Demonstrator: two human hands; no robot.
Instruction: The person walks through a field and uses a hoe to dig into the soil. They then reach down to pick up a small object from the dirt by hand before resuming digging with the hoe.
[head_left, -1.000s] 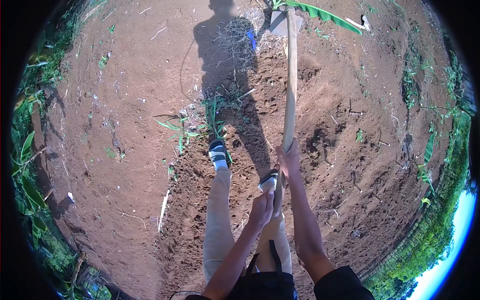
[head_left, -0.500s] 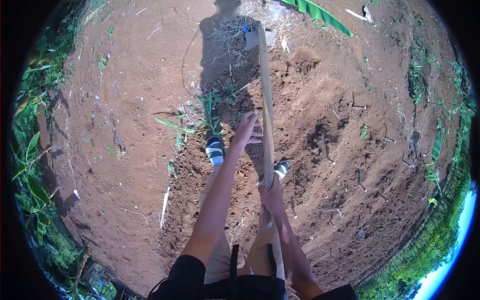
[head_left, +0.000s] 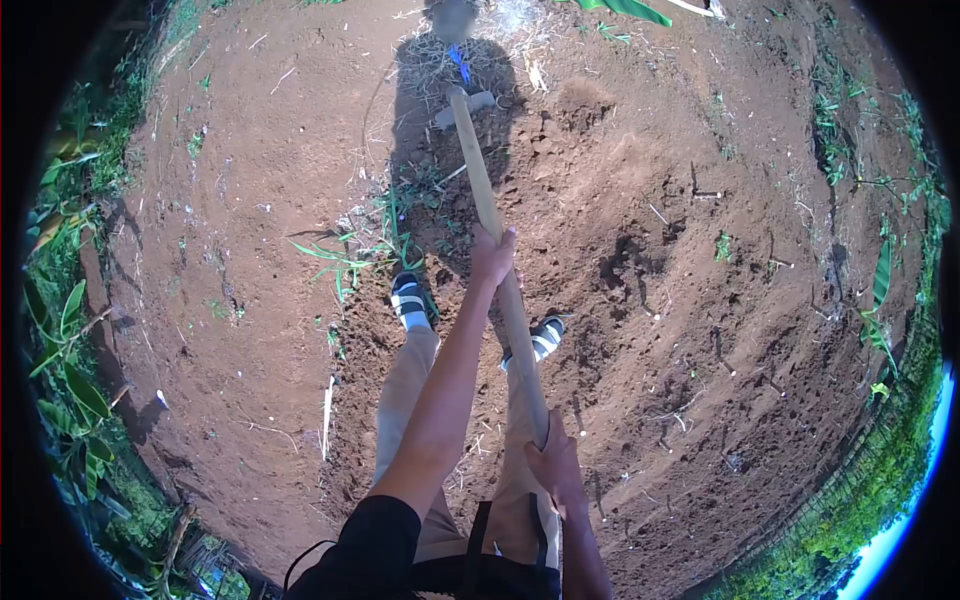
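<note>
A hoe with a long, pale wooden handle reaches away from my body. At its far end, the grey metal blade is at or just above the soil beside dry straw; contact cannot be told. My left hand is closed around the middle of the handle. Lower down, close to my right thigh, my right hand grips the near end. Below my left hand, my feet in striped sandals stand apart on loosened brown earth.
Dug, clumpy soil with twigs spreads to the right. Grass tufts grow by my left foot. Dry straw and a blue scrap lie beyond the blade. Green plants line the left edge.
My left hand, open beside the handle before, has closed on it. My right hand has moved nearer my body, and the hoe now tilts with its blade further left and closer.
</note>
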